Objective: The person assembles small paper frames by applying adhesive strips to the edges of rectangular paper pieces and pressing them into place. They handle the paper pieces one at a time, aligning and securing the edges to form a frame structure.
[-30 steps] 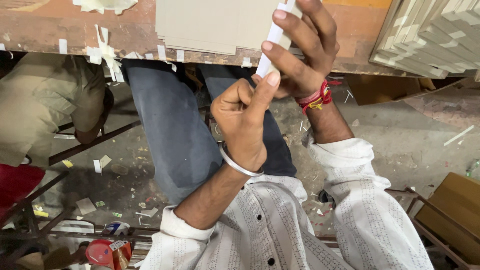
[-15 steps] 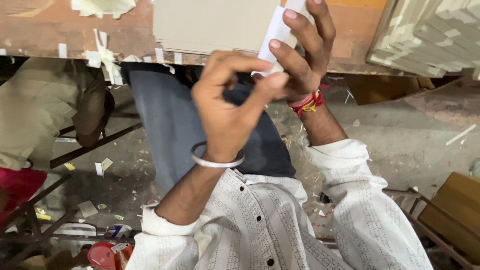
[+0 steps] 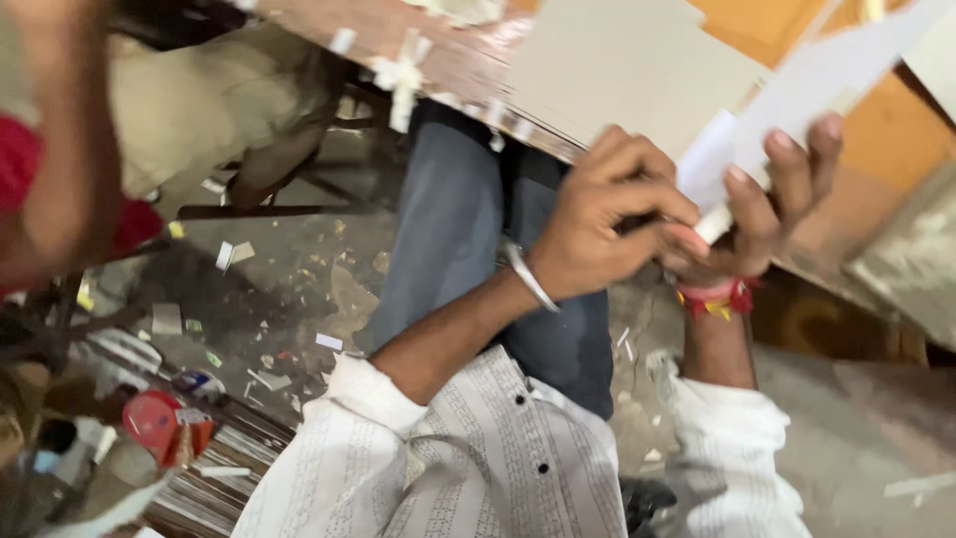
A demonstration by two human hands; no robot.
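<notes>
While the left hand (image 3: 597, 224) curls, seemingly pinching it, the right hand (image 3: 767, 204) grips the white paper strip (image 3: 797, 95) at upper right.

Both hands meet at the wooden table edge (image 3: 468, 75). Right hand (image 3: 767, 214) holds a white paper strip (image 3: 787, 110), fingers spread behind it. Left hand (image 3: 607, 224), metal bangle (image 3: 528, 279) on its wrist, pinches the strip's lower end. Grey cardboard sheet (image 3: 607, 70) lies on the table. Paper scraps litter the floor (image 3: 289, 289).
</notes>
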